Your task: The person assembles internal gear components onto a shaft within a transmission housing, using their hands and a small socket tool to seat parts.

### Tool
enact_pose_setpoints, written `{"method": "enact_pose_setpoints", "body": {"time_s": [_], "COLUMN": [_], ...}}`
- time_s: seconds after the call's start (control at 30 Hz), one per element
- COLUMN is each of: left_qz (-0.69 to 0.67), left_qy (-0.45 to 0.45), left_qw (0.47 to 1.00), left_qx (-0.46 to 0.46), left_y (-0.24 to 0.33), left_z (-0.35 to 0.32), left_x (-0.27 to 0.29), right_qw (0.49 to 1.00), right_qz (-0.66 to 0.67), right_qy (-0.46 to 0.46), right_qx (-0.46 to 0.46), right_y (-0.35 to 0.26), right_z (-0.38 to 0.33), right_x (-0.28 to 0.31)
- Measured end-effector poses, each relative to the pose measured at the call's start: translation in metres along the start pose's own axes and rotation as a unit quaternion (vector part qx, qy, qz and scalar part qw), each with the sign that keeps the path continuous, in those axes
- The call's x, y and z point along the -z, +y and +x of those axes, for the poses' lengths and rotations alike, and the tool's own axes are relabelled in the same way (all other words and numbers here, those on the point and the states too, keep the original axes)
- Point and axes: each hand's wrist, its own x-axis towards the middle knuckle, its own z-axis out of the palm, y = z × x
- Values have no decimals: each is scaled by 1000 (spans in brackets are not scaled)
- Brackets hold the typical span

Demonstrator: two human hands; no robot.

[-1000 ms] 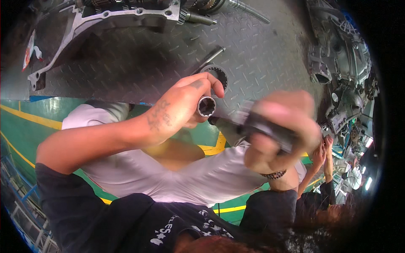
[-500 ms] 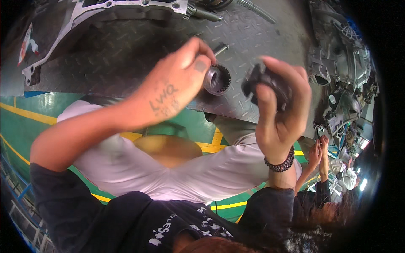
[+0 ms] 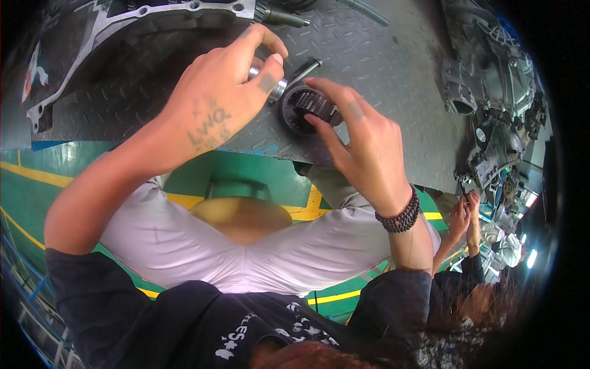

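My left hand (image 3: 230,86) is closed around a shiny silver metal sleeve (image 3: 278,90), most of it hidden by the fingers. Between thumb and forefinger of my right hand (image 3: 362,135) is a dark toothed gear (image 3: 316,107). It is tilted against the opening of a dark metal ring (image 3: 292,117) that lies on the bench near its front edge; whether the gear sits inside the ring cannot be told. Just beyond the ring, a metal bolt (image 3: 306,72) rests on the plate, close to both hands.
The bench top is dark tread plate (image 3: 393,80). A large metal housing (image 3: 92,49) stands at the far left, with a splined shaft (image 3: 286,17) beside it. Castings (image 3: 491,80) are piled along the right. A co-worker's hands (image 3: 466,215) show at lower right, and a round stool (image 3: 243,215) stands below.
My right hand has brought the gear leftward to the ring. My left hand has drawn the silver sleeve away from the ring, up and left. The view has shifted slightly.
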Motion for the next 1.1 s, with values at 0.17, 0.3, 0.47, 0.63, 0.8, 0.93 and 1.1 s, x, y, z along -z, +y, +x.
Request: {"method": "enact_pose_setpoints", "body": {"time_s": [0.17,0.3,0.47,0.63,0.8,0.93,1.1], "left_qz": [-1,-6,-59,-138,-116,-76,-22], "left_qy": [-12,-22,-53,-16,-21,-64,-76], "left_qw": [1000,1000,995,989,993,994,990], "left_qx": [7,3,58,59,18,-49,-118], "left_y": [6,6,8,6,10,11,13], "left_z": [-3,-4,-3,-1,1,3,8], "left_x": [-3,-7,-3,-8,-13,-13,-9], "right_qw": [999,999,999,995,992,992,985], "right_qz": [-18,-13,26,47,123,116,167], "right_qy": [12,10,16,64,-12,-55,-51], "right_qx": [29,28,-17,-56,32,17,9], "right_y": [3,2,2,8,20,23,31], "right_z": [0,0,2,1,4,1,6], "right_x": [-2,0,15,25,19,16,14]}}
